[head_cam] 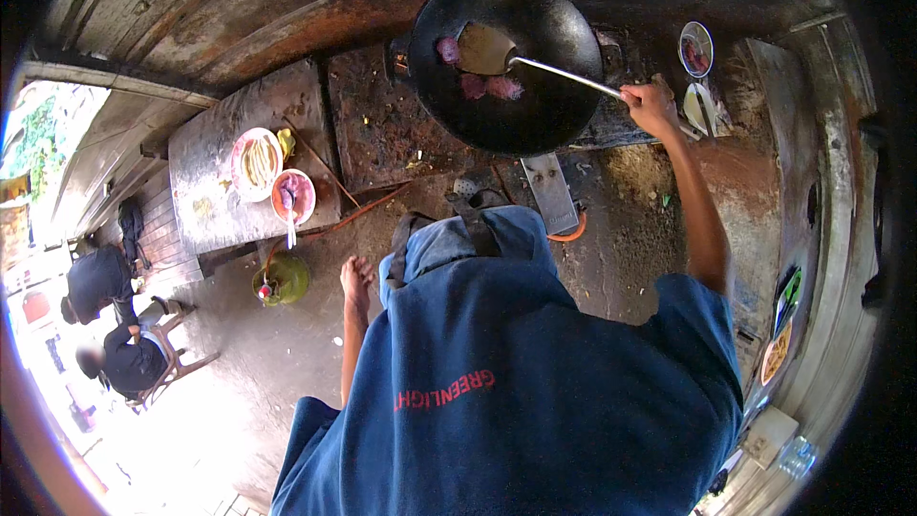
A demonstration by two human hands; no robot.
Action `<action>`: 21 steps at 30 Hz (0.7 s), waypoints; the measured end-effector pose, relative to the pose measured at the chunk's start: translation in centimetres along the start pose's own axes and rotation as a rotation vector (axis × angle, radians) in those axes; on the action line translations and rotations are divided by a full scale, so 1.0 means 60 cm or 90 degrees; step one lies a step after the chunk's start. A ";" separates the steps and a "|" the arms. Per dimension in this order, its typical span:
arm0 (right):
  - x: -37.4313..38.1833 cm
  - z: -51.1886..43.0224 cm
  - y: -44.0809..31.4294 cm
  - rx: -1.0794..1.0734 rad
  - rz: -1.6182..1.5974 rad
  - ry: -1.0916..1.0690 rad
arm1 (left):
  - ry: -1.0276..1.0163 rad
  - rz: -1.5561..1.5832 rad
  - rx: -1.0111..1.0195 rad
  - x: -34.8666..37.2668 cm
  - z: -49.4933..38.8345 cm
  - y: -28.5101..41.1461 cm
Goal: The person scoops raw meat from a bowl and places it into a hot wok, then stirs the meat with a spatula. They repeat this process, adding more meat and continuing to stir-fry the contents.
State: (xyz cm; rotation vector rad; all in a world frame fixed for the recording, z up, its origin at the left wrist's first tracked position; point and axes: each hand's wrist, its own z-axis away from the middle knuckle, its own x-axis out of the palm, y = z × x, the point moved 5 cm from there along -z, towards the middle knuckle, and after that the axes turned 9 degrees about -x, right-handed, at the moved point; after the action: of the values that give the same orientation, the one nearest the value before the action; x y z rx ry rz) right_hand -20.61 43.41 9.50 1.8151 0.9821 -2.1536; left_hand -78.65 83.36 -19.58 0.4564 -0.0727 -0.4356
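My right hand (650,109) grips the handle of a long metal wok spatula (566,74). Its broad blade (487,50) lies inside a large black wok (551,115). Around the blade are a purplish lump (448,51) on the left and two reddish-pink pieces (503,88) below; what they are made of is unclear. My left hand (357,278) hangs beside my body, its fingers loosely bent and apart, with nothing seen in it.
On the left counter (204,179) are a bowl of pale strips (258,163) and a pink bowl with a spoon (304,193). A green gas cylinder (290,279) stands below. At right is a bowl (695,36). Two people (132,358) are at far left.
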 end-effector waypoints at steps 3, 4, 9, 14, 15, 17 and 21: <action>0.003 0.041 -0.026 -0.008 0.083 0.090 | -0.016 -0.046 0.022 0.063 0.016 0.071; 0.007 0.064 -0.039 -0.053 0.069 0.100 | -0.023 -0.077 0.015 0.072 0.012 0.077; 0.067 0.126 -0.056 0.061 -0.120 0.023 | -0.013 -0.608 0.240 0.063 -0.051 0.045; 0.130 0.154 -0.111 0.069 -0.114 0.035 | -0.008 -0.703 0.198 -0.032 -0.106 -0.020; 0.134 0.155 -0.114 0.119 -0.113 0.051 | -0.010 -0.712 0.188 -0.046 -0.113 -0.023; 0.140 0.160 -0.120 0.226 -0.115 0.067 | -0.013 -0.712 0.166 -0.068 -0.120 -0.029; 0.141 0.158 -0.143 0.237 -0.078 0.084 | -0.013 -0.709 0.139 -0.090 -0.127 -0.017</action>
State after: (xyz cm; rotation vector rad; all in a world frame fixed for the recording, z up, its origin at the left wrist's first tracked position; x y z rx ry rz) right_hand -34.92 47.03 5.37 2.1336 0.7737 -2.4514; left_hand -82.68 87.95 -26.71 0.6875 0.1282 -1.5367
